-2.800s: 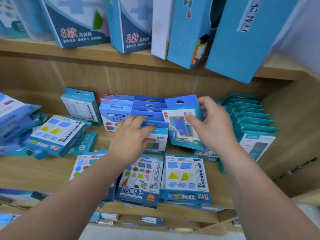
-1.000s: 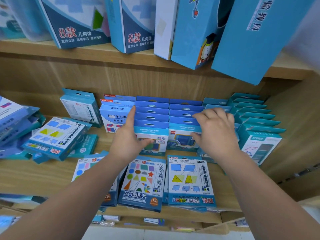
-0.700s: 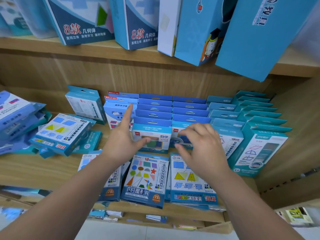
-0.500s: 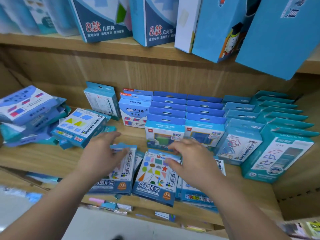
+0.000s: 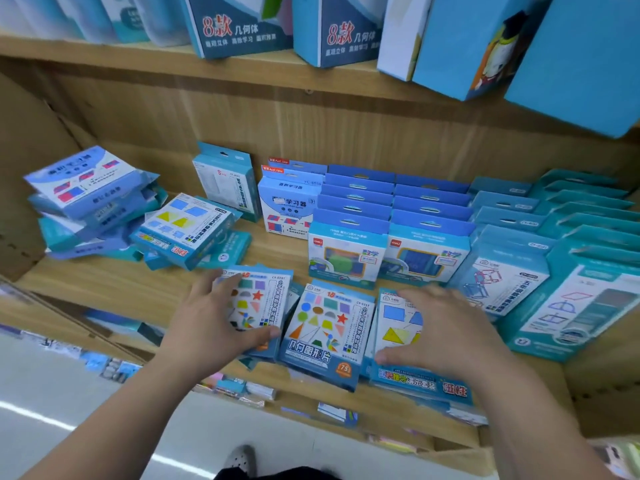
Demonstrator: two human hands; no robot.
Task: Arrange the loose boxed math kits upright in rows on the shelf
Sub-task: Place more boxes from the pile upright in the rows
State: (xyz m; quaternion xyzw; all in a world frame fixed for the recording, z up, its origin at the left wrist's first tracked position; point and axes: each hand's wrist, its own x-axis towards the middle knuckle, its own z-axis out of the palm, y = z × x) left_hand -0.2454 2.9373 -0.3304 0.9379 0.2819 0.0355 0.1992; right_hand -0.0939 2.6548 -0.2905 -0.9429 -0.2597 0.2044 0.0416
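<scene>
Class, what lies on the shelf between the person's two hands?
In the head view, a flat-lying shapes kit box lies between the left hand and right hand.

This is a shop, by the look of it one selling stationery or school supplies. Wooden display shelves (image 5: 104,292) run in tiers. At twelve o'clock stand big geometry-set boxes (image 5: 346,32). Towards two o'clock, identical boxed math kits (image 5: 429,202) with hang-hole tabs file in rows several deep. At seven o'clock more packaged stock (image 5: 242,389) sits on a lower tier, above a pale floor (image 5: 34,393).
</scene>
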